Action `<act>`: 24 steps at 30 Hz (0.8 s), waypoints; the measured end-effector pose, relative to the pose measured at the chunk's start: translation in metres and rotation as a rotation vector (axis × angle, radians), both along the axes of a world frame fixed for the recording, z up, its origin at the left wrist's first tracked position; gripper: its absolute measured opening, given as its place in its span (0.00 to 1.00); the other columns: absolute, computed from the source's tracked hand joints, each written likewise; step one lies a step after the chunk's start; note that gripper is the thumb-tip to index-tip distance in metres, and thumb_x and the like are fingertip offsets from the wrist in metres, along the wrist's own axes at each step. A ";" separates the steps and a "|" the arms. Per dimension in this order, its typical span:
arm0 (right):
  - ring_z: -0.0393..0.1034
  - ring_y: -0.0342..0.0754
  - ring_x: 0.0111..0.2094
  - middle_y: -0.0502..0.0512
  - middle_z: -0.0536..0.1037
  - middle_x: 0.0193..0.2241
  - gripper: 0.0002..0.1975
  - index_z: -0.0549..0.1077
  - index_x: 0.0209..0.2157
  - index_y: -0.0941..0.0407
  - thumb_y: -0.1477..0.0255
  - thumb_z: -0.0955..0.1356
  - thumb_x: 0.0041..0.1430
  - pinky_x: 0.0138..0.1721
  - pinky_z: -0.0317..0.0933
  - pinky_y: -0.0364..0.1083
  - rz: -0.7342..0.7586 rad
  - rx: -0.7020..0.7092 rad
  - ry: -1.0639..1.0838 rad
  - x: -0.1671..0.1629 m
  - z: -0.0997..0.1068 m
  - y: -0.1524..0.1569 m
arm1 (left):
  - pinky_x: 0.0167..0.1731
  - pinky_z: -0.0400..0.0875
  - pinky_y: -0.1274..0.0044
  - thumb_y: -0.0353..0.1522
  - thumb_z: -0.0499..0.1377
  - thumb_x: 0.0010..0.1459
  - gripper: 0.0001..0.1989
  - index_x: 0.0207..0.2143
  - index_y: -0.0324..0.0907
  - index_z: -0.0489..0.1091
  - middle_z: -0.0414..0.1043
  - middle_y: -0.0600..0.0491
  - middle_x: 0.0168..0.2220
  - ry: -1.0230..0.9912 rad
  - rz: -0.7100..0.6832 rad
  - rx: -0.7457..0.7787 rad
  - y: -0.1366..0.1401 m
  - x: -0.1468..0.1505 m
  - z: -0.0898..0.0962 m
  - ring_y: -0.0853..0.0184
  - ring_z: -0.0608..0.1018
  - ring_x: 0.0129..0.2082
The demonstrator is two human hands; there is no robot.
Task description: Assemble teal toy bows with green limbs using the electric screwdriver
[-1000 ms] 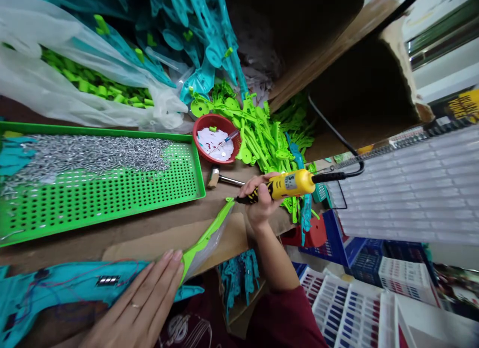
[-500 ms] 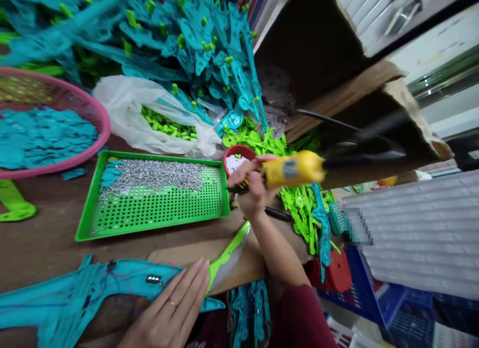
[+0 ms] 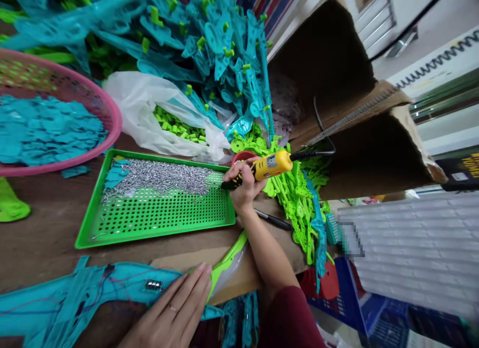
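My right hand (image 3: 245, 190) is wrapped round a yellow and black electric screwdriver (image 3: 273, 164), whose dark front end points left over the right end of a green perforated tray (image 3: 164, 218). Small silvery screws (image 3: 168, 177) lie heaped in that tray. Flat at the bottom, my left hand (image 3: 174, 308) rests with stretched fingers on a teal plastic toy gun shell (image 3: 130, 278) with thin wires inside. Beside its fingertips is a lime green part (image 3: 228, 258). Under my right forearm lies a black-handled tool (image 3: 275, 219), partly hidden.
A pink basket (image 3: 116, 118) of teal pieces stands left. Behind the tray are a white plastic bag (image 3: 130, 98) of green bits and a red bowl (image 3: 243, 156). Teal shells (image 3: 224, 53) pile up behind. Cardboard boxes (image 3: 381, 153) and a coiled cord (image 3: 352, 116) are at right.
My right hand has lowered the screwdriver slightly, and its front end now tilts down towards the tray. The coiled cord shows clearly now. My left hand stays on the shell.
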State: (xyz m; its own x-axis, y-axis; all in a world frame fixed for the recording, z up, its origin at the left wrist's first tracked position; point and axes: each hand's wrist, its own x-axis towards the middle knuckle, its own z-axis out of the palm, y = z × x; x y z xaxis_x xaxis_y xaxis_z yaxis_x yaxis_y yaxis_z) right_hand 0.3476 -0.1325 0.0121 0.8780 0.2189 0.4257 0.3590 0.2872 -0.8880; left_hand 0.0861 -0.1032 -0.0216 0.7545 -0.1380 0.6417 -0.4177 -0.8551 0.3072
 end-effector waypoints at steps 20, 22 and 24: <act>0.61 0.42 0.14 0.41 0.63 0.18 0.17 0.63 0.42 0.48 0.51 0.65 0.61 0.17 0.63 0.44 -0.186 -0.155 -0.017 -0.068 0.063 -0.047 | 0.68 0.53 0.62 0.24 0.49 0.68 0.22 0.62 0.29 0.63 0.65 0.39 0.63 0.086 -0.081 -0.091 0.001 -0.012 -0.009 0.52 0.64 0.66; 0.60 0.42 0.14 0.42 0.63 0.17 0.15 0.64 0.42 0.46 0.53 0.66 0.61 0.14 0.61 0.43 -0.134 -0.170 -0.041 -0.096 0.070 -0.073 | 0.68 0.52 0.61 0.24 0.48 0.68 0.22 0.62 0.28 0.62 0.64 0.38 0.64 0.113 -0.103 -0.095 0.004 -0.013 -0.008 0.51 0.64 0.66; 0.60 0.43 0.14 0.42 0.66 0.17 0.11 0.66 0.42 0.44 0.57 0.68 0.61 0.13 0.60 0.43 -0.049 -0.170 -0.055 -0.123 0.068 -0.099 | 0.68 0.51 0.61 0.24 0.47 0.68 0.22 0.62 0.28 0.62 0.64 0.37 0.64 0.118 -0.126 -0.097 0.007 -0.014 -0.008 0.50 0.63 0.66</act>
